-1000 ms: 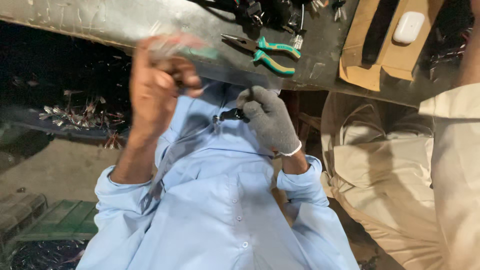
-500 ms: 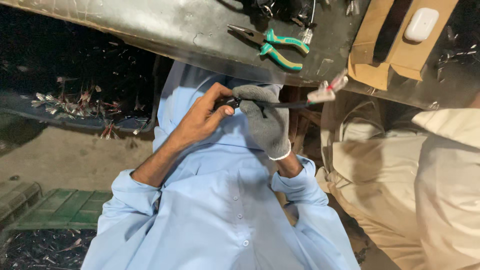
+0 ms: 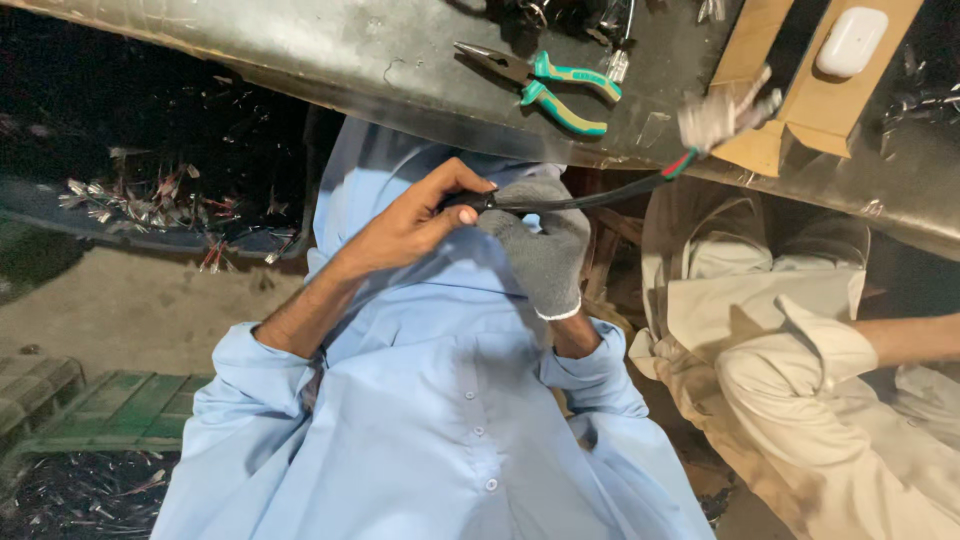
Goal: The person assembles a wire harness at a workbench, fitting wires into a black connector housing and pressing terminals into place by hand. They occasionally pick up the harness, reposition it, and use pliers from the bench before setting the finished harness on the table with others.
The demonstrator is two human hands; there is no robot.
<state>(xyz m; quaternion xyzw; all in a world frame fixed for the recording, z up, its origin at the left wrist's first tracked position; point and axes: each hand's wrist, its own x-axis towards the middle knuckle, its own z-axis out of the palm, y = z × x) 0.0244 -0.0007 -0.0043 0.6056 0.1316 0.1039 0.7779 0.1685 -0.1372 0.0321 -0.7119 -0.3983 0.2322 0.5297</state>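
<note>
Bare left hand (image 3: 415, 225) now pinches the black cable (image 3: 590, 197) held in the gloved right hand (image 3: 540, 250), its pale connector end (image 3: 722, 112) swinging blurred near the bench (image 3: 300, 50).

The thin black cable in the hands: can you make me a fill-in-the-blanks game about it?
1. The right hand wears a grey knitted ____.
2. The bare left hand pinches the thin black cable with its ____.
3. The pliers with green and yellow handles lie on the grey metal ____.
4. The small white rounded case rests on a piece of brown ____.

Missing words: glove; fingertips; table; cardboard
</note>
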